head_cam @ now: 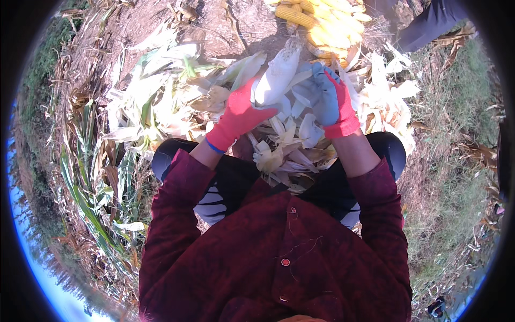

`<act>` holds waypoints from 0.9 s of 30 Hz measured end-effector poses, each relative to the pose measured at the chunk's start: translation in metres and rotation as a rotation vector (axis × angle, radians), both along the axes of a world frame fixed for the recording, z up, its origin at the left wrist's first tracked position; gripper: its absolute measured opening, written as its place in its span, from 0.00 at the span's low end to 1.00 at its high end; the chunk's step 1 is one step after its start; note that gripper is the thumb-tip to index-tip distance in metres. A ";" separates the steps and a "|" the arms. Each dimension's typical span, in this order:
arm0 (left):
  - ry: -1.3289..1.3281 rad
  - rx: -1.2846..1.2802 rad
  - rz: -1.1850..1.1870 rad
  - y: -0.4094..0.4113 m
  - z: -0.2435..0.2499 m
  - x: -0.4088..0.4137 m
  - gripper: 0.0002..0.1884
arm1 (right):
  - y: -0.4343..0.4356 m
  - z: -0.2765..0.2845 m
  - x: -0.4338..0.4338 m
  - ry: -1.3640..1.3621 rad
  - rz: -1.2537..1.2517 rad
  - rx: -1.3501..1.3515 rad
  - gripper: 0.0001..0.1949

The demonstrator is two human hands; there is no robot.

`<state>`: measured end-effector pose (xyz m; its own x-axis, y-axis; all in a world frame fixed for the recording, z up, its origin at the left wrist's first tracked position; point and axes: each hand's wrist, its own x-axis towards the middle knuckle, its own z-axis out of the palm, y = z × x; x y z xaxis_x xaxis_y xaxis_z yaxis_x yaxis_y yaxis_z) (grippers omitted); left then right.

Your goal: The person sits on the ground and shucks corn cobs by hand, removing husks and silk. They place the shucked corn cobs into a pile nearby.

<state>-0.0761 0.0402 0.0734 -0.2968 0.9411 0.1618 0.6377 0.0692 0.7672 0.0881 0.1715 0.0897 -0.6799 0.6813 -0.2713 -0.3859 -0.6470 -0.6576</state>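
Observation:
My left hand (246,112), in a red knit glove with a pale coated palm, is wrapped around the lower part of an ear of corn (278,74). The ear is tilted and still covered in pale husk. Just right of it, my right hand (328,94) wears a red glove with a grey-blue coating. Its fingers are curled around a pale husk leaf (301,76) beside the ear; the fingertips are partly hidden. Below both hands, loose corn husks (287,149) lie heaped between my legs.
Husked yellow corn cobs (322,24) are piled on the soil beyond my hands. A large heap of husks (161,92) spreads to the left, another (386,96) to the right. Green and dry stalks (92,193) lie at far left. Another person's dark-clothed leg (432,24) appears top right.

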 end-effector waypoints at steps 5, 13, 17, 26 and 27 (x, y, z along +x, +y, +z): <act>-0.211 -0.191 -0.202 -0.001 -0.002 -0.004 0.34 | -0.006 -0.015 -0.001 0.205 0.073 -0.080 0.16; -1.153 -0.103 -0.153 0.001 -0.054 0.003 0.24 | -0.011 -0.021 -0.007 0.422 0.141 -0.312 0.18; -1.385 -0.031 -0.039 0.012 -0.031 0.007 0.26 | -0.008 -0.039 -0.009 0.573 0.189 -0.255 0.19; -1.252 0.323 0.459 0.013 -0.024 -0.059 0.25 | 0.040 0.000 0.013 0.122 -0.235 -0.133 0.19; -1.459 0.409 0.527 0.016 -0.015 -0.065 0.26 | 0.048 -0.002 0.020 0.239 -0.204 -0.132 0.19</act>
